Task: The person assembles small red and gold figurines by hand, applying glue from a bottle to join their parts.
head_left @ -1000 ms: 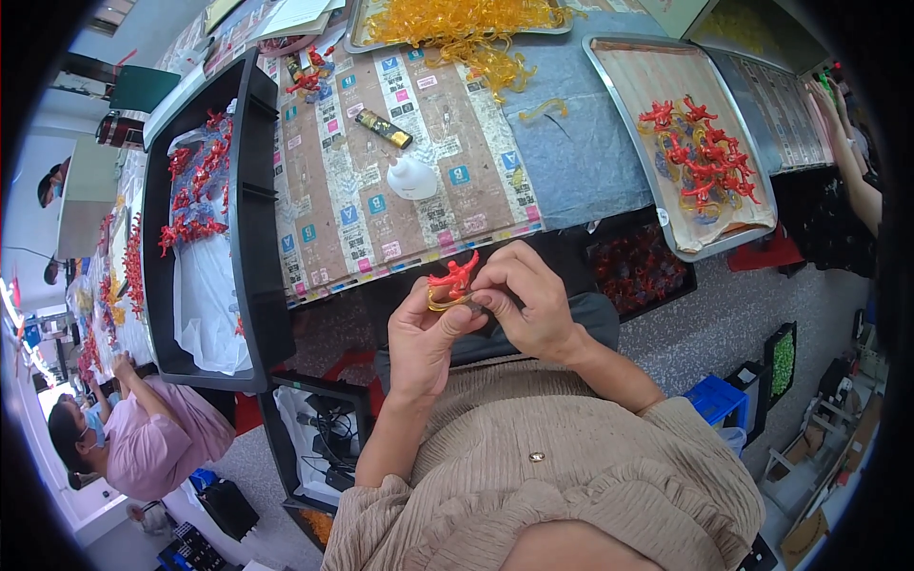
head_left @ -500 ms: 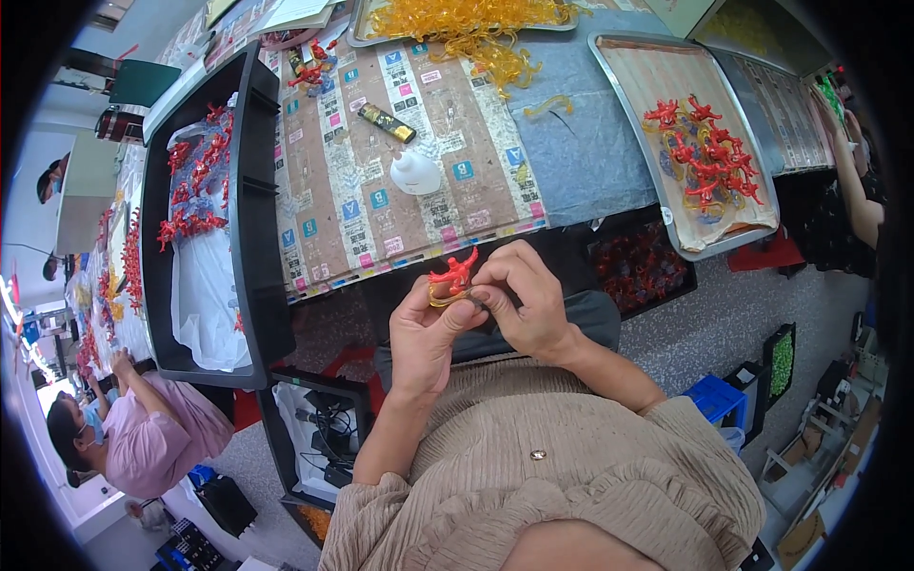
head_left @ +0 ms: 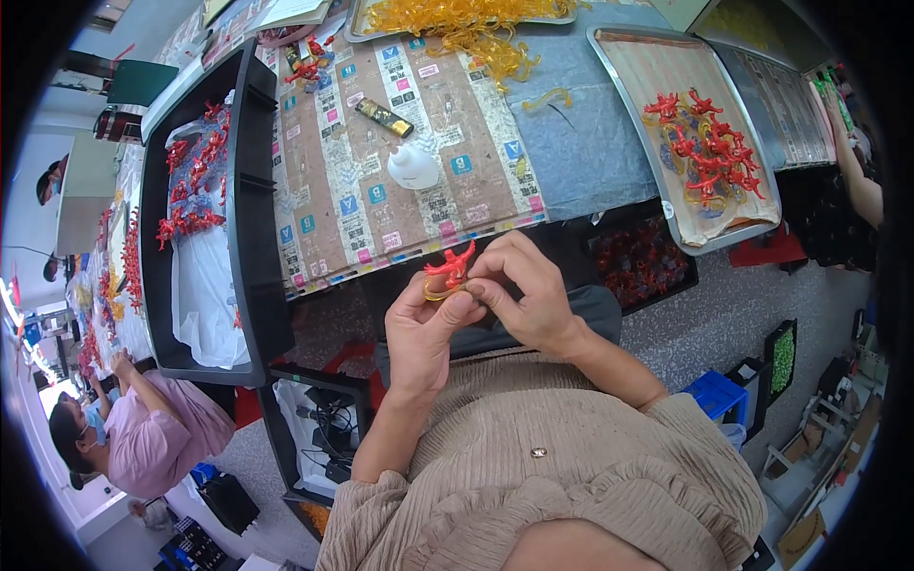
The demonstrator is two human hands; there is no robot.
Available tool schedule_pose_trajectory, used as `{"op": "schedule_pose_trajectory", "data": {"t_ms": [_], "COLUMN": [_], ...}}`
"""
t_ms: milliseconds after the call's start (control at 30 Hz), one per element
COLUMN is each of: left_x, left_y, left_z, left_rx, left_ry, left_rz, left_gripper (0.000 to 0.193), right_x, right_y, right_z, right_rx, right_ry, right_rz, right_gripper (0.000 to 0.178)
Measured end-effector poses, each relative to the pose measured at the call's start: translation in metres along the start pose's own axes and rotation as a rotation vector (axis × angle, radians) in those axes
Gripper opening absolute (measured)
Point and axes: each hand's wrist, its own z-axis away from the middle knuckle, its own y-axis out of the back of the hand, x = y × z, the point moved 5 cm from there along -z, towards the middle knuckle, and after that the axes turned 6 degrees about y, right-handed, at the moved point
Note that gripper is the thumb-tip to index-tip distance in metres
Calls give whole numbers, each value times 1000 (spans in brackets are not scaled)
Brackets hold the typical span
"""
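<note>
A small red figurine (head_left: 455,265) with spread arms is held between my two hands, just off the table's front edge. A curved, translucent yellow piece (head_left: 436,291) shows at its lower left side. My left hand (head_left: 424,324) pinches the figurine and the yellow piece from the left, thumb and forefinger closed. The fingertips of my right hand (head_left: 522,297) are closed on the figurine's lower right side. Fingers hide where the red and yellow parts meet. Nearest on the table are a white squeeze bottle (head_left: 413,167) and a black-and-gold tube or box (head_left: 385,119).
At left stands a black crate (head_left: 249,238) with several red figurines on white plastic. A metal tray (head_left: 678,211) of red figurines sits at right. Another tray (head_left: 562,27) heaped with yellow pieces (head_left: 466,24) is at the back. One person (head_left: 157,428) works at left, another (head_left: 847,205) at right.
The figurine has tilted slightly in my fingers, its raised arm leaning further right. My right hand has risen a little. The view has shifted slightly.
</note>
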Motion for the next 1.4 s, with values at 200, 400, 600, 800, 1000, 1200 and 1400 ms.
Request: {"op": "schedule_pose_trajectory", "data": {"t_ms": [200, 400, 600, 800, 1000, 1200, 1400], "left_x": [-1, -3, -6, -3, -1, 0, -1], "left_y": [2, 1, 2, 1, -2, -1, 1], "left_z": [1, 4, 3, 3, 2, 2, 2], "left_rx": [-5, -39, -18, 1, -10, 3, 5], "left_ry": [27, 45, 63, -4, -29, -65, -34], "left_rz": [-38, 9, 24, -53, -91, -109, -92], "left_gripper": [26, 31, 32, 29, 26, 26, 25], "right_x": [1, -3, -1, -4, -5, -3, 3], "right_y": [6, 5, 5, 9, 7, 5, 7], "right_z": [-3, -2, -2, -4, -4, -3, -3], "right_rx": [-106, -110, -97, -99, -78, -65, -109], "right_ry": [-111, 3, 24, -10, 142, 126, 25], "right_rz": [-76, -33, -41, 5, 57, 32, -47], "right_gripper": [14, 16, 17, 16, 16, 16, 13]}}
